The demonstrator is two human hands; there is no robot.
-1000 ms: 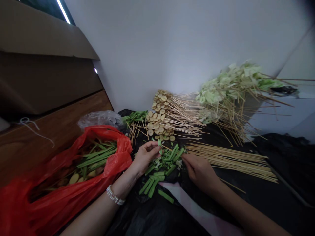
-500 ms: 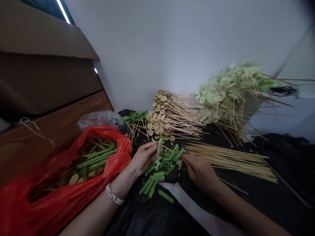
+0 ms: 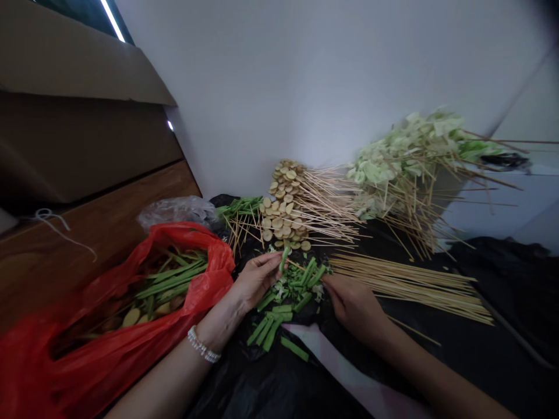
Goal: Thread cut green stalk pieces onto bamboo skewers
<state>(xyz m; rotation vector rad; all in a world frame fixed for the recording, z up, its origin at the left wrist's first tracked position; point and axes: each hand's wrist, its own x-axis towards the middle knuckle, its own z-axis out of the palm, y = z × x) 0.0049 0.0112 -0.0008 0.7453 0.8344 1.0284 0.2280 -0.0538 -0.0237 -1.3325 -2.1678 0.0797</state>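
My left hand (image 3: 257, 279), with a beaded bracelet on its wrist, pinches a short piece of green bean (image 3: 285, 258) upright between thumb and fingers. A thin wooden skewer (image 3: 296, 265) runs from the held piece toward my right hand (image 3: 351, 302). The right fingers are closed around the skewer's other part, with several green bean pieces (image 3: 308, 273) close by or on it; which, I cannot tell. Below the hands, more cut green bean pieces (image 3: 273, 326) lie on black plastic (image 3: 244, 378).
At left sits a red plastic bag (image 3: 218, 262) of long beans and potato slices. Behind are skewered potato slices (image 3: 283, 215) and skewered cabbage leaves (image 3: 393, 157) against the wall. Bare skewers (image 3: 414, 285) lie to the right. A clear plastic bag (image 3: 179, 212) rests behind the red one.
The bean piece in my left hand has tilted slightly at the skewer's end. Both hands stay almost in place, and everything around them looks the same.
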